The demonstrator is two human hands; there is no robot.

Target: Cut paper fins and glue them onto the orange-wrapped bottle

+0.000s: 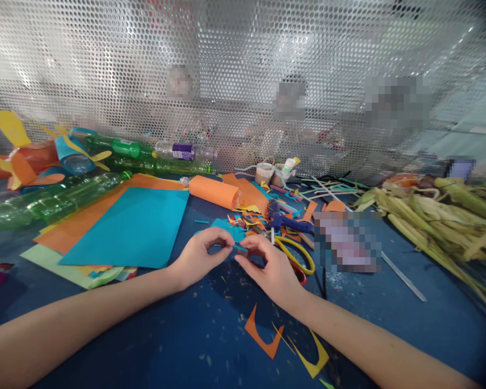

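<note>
Above the dark blue table, my left hand (207, 255) pinches one end of a short, thin blue strip (240, 248) between thumb and index finger. My right hand (273, 268) has its curled fingertips at the strip's other end, the thumb just below. Whether the strip is a rolled paper or a bit of straw I cannot tell. Just behind the hands lie blue paper (229, 227) and a heap of coloured scraps (247, 219). Yellow-handled scissors (303, 254) rest by my right hand. A similar blue piece (201, 221) lies beyond my left hand.
On the left are a blue sheet (133, 227), green bottles (60, 200) and paper-bladed bottle models (28, 162). An orange-wrapped bottle (214, 192) lies ahead. A blue glue gun (285, 219), corn husks (441, 216) and a white stick (403, 275) are rightward. Perforated mesh (235, 65) stands behind.
</note>
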